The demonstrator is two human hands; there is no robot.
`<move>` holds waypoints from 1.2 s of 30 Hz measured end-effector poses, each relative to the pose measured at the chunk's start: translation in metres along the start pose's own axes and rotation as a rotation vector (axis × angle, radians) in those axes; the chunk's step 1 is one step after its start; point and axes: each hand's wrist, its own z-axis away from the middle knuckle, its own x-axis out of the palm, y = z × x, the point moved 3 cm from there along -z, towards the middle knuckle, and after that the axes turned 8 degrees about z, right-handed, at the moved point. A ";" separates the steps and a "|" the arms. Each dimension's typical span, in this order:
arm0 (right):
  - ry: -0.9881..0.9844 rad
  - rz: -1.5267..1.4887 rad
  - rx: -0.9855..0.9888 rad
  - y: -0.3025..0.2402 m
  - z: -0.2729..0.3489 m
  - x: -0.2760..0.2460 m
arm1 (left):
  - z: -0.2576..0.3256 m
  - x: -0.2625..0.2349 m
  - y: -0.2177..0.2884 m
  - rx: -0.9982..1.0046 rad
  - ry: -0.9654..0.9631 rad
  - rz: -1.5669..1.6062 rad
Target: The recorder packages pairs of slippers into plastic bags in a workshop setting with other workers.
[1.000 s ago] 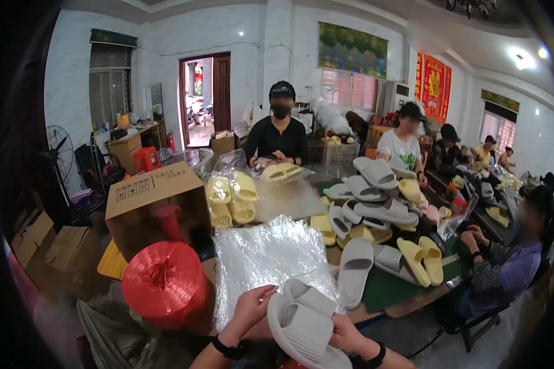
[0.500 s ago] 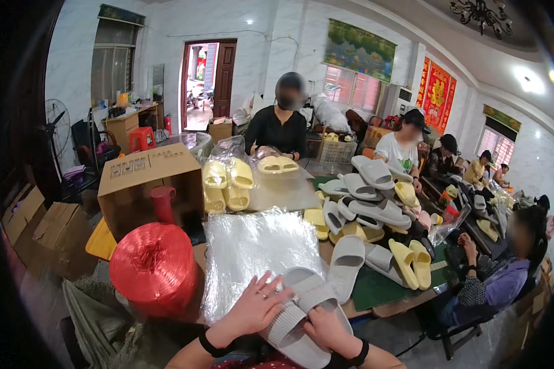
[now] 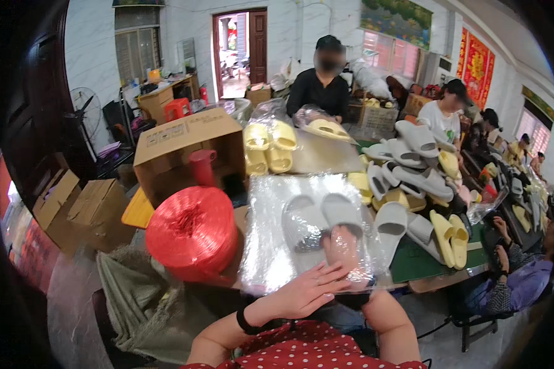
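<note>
A pair of grey slippers (image 3: pixel 304 215) lies inside a clear plastic bag (image 3: pixel 268 246) on top of the flat stack of bags in front of me. My right hand (image 3: pixel 343 249) is in the bag too, seen through the shiny film, its fingers gripping the slippers at their inner edges; glare blurs the fingertips. Over the bag's near edge lies my left hand (image 3: pixel 305 290), fingers stretched out and close to my right wrist. Just right of the bag rests a loose grey slipper (image 3: pixel 390 229).
At left stand a big red twine roll (image 3: pixel 191 237) and an open cardboard box (image 3: pixel 188 138) with a red cup-like object (image 3: pixel 203 167). Bagged yellow slippers (image 3: pixel 269 147) lie beyond. A slipper pile (image 3: pixel 412 169) covers the right side. Several people sit around.
The grey slippers and my right hand have gone from above the near table edge into the bag. My left hand has moved off the slippers onto the bag's edge. The view has shifted.
</note>
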 end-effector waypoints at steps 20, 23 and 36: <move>-0.985 -1.841 0.164 0.028 0.037 -0.137 | 0.095 -0.070 -0.067 -0.882 0.856 -0.105; -0.587 -1.932 0.638 0.074 0.064 -0.143 | 0.083 -0.074 -0.050 -0.963 0.838 -0.117; -0.659 -1.043 0.916 0.075 0.065 -0.001 | 0.084 -0.039 -0.083 -0.971 0.538 0.124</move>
